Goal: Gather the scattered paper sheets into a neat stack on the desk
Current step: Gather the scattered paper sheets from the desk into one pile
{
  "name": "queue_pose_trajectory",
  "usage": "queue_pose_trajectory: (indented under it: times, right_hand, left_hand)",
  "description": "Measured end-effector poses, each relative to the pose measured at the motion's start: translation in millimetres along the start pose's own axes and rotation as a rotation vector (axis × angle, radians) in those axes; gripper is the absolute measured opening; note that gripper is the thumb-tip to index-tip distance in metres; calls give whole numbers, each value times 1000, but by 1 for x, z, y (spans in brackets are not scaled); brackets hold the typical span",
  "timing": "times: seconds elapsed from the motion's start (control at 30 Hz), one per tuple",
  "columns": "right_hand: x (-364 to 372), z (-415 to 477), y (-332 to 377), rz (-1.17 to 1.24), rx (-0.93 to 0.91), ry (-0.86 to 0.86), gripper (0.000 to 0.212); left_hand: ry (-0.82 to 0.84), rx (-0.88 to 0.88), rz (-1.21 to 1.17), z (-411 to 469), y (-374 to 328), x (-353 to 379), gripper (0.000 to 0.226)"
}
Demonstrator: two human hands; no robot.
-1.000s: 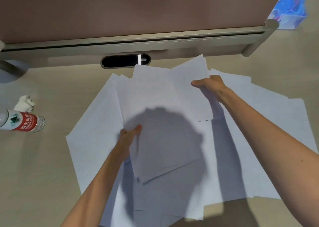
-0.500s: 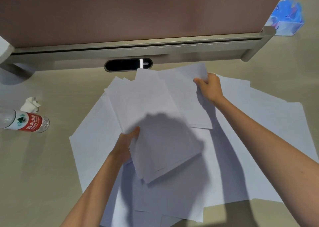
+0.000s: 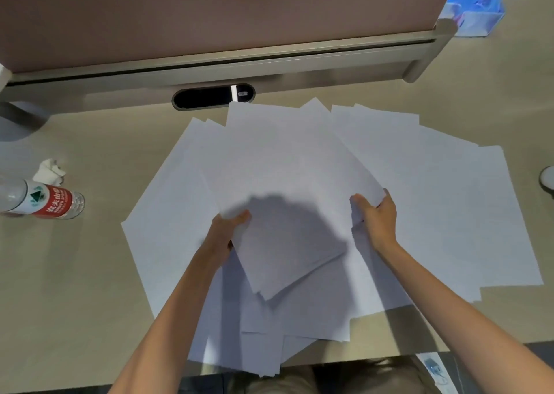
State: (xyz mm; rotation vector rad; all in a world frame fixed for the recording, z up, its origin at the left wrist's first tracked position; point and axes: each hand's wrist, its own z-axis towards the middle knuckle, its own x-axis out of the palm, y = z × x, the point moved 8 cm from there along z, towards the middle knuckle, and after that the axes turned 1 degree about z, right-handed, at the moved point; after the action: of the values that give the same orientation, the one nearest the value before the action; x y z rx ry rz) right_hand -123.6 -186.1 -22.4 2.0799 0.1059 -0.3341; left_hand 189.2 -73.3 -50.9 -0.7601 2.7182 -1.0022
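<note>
- The left hand pinches the left edge of the held bundle
- The right hand is curled round the right edge of it, so both hands are clamped on the same paper and the bundle lies between them
- Its sheets are fanned, not squared; the long side runs away from the person, a little turned
- The loose sheets lie flat on the desk, under the bundle and outward from both grips; the widest spread is just outside the right hand, which is nearer to it
- I think the right hand should let go and draw in that side, the left one holding the bundle alone
</note>
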Motion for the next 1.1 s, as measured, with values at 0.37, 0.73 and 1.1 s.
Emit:
queue_pose_trajectory:
  times: [0.37,0.73,1.1]
  right_hand:
    - [-13,38,16,-399,52,231,34]
    - [1,24,11,-509,136,624,37]
    - [-6,-14,-24,-514,418,950,52]
  left_hand:
    - [-218,262,161,0,-18,-8,36]
    - [-11,352,213,0,-27,27,39]
    - [-235,327,272,-15,6,60,11]
